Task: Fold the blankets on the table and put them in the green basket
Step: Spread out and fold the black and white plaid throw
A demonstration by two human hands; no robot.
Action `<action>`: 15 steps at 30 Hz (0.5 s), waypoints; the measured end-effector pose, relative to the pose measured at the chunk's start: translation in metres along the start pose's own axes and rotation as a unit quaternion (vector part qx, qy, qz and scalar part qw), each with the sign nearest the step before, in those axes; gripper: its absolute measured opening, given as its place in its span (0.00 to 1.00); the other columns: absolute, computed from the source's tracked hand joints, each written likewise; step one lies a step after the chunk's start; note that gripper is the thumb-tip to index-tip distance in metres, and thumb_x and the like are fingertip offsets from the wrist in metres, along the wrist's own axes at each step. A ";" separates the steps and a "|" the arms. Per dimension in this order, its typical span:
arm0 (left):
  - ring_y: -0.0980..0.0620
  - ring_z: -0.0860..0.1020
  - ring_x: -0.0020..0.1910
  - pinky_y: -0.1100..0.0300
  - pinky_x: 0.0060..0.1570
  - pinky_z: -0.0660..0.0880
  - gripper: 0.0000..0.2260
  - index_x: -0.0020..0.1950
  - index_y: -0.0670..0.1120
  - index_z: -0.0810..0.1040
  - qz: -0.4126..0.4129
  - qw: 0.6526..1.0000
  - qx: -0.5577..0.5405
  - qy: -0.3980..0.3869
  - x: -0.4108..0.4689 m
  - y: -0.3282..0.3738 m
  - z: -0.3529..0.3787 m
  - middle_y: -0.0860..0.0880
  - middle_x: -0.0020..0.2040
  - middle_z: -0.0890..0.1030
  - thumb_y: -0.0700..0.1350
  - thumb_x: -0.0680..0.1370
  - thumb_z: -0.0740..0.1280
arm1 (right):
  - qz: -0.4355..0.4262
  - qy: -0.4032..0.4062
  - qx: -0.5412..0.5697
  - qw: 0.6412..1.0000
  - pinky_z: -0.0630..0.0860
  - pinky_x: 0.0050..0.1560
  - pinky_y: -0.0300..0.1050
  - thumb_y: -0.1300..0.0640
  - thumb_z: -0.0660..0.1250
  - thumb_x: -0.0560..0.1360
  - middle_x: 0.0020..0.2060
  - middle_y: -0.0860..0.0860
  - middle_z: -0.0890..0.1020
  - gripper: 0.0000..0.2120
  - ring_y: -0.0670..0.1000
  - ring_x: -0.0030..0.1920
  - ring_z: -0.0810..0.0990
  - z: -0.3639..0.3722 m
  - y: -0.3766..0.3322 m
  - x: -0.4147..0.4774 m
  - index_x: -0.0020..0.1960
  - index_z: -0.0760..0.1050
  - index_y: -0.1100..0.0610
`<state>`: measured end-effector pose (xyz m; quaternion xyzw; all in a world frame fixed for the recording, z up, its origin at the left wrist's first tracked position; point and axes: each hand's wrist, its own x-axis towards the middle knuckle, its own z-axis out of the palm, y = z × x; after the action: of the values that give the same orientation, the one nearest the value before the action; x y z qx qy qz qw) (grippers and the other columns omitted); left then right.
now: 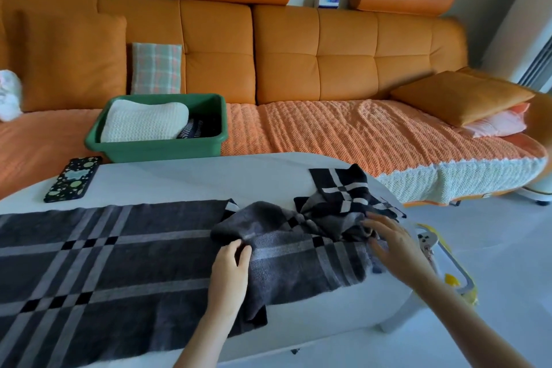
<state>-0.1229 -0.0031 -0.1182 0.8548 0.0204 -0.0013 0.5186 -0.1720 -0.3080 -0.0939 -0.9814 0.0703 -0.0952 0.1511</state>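
The dark plaid blanket (pixel 119 263) lies flat along the white surface (pixel 179 179), but its right end is bunched. The left hand (pixel 230 272) pinches a raised fold there; the right hand (pixel 394 245), fingers spread, rests on the crumpled end. Best to draw that end out flat and square the corners before folding; the green basket (pixel 155 148) waits on the sofa.

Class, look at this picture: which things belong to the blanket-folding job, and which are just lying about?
Part of the job: dark plaid blanket on the white table; green basket, holding a cream blanket; left hand pinching the cloth; right hand open over it.

Lying about: phone; plaid cushion; orange cushion.
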 end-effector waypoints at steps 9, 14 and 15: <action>0.44 0.64 0.72 0.35 0.67 0.58 0.21 0.69 0.52 0.66 0.154 0.952 0.263 0.008 -0.001 -0.020 -0.011 0.46 0.70 0.70 0.56 0.81 0.46 | -0.175 -0.117 -0.095 0.973 0.32 0.71 0.46 0.29 0.23 0.64 0.77 0.47 0.46 0.46 0.48 0.76 0.41 0.072 -0.111 0.041 0.77 0.45 0.46; 0.48 0.58 0.73 0.44 0.69 0.51 0.38 0.70 0.45 0.68 0.118 0.908 0.396 -0.067 0.000 -0.061 -0.021 0.45 0.71 0.67 0.66 0.77 0.33 | -0.106 -0.122 -0.120 0.980 0.37 0.73 0.46 0.28 0.14 0.57 0.76 0.46 0.42 0.52 0.48 0.76 0.41 0.079 -0.056 0.049 0.76 0.42 0.43; 0.48 0.60 0.71 0.44 0.67 0.52 0.35 0.69 0.44 0.70 0.112 0.902 0.408 -0.082 -0.002 -0.064 -0.020 0.44 0.69 0.70 0.63 0.79 0.37 | -0.098 -0.120 -0.133 0.979 0.38 0.73 0.46 0.29 0.14 0.57 0.76 0.46 0.42 0.51 0.48 0.76 0.41 0.074 -0.046 0.050 0.76 0.42 0.43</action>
<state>-0.1276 0.0442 -0.1653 0.9851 -0.1204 -0.0214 0.1210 -0.1026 -0.2514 -0.1408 -0.9991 -0.0332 0.0190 0.0166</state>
